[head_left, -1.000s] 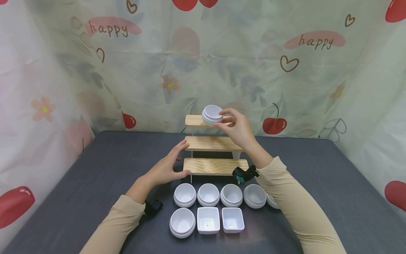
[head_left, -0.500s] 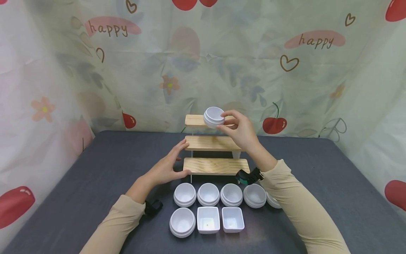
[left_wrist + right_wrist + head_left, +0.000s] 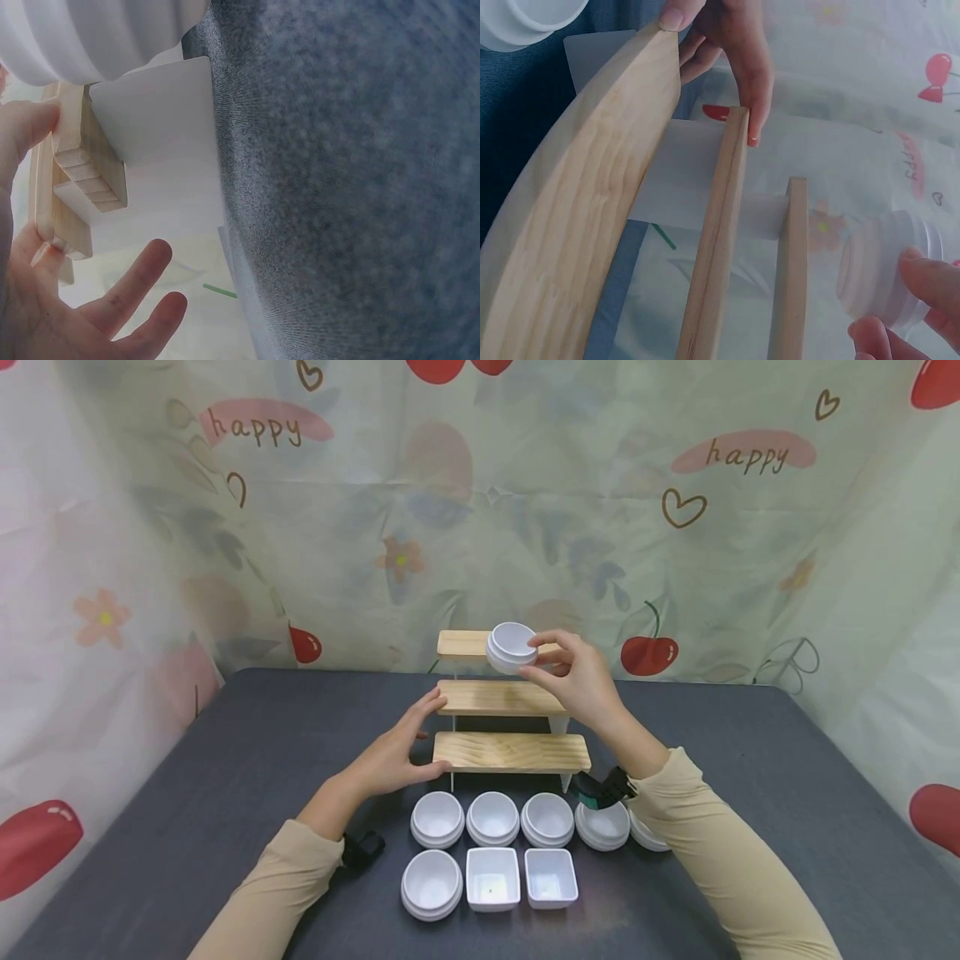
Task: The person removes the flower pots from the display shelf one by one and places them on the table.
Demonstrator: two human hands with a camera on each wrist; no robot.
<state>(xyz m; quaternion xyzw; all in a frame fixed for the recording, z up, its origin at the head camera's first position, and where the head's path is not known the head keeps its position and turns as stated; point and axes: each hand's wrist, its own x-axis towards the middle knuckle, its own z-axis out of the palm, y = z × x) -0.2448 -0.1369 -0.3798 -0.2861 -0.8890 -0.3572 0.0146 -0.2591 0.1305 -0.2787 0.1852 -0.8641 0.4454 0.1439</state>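
A small round white bowl [image 3: 512, 648] with a stepped rim is pinched between the thumb and fingers of my right hand [image 3: 583, 687]. It hangs slightly tilted by the top tier [image 3: 461, 645] of a wooden three-step stand; the right wrist view shows the bowl [image 3: 889, 270] apart from that board. My left hand [image 3: 392, 758] touches the stand's left end. Its thumb presses the bottom tier [image 3: 510, 752], and fingertips rest against the end of the middle tier [image 3: 498, 697]. In the left wrist view, two other fingers [image 3: 139, 281] of this hand extend free.
In front of the stand, several round white bowls [image 3: 492, 819] form a row, the rightmost partly hidden by my right sleeve. Nearer stand another round bowl [image 3: 432, 885] and two square ones [image 3: 492, 879], [image 3: 551, 877]. A patterned curtain [image 3: 337, 543] hangs behind the dark-covered table [image 3: 150, 827].
My right hand has moved a little to the right and lower, carrying the bowl. The left hand stays in place on the stand.
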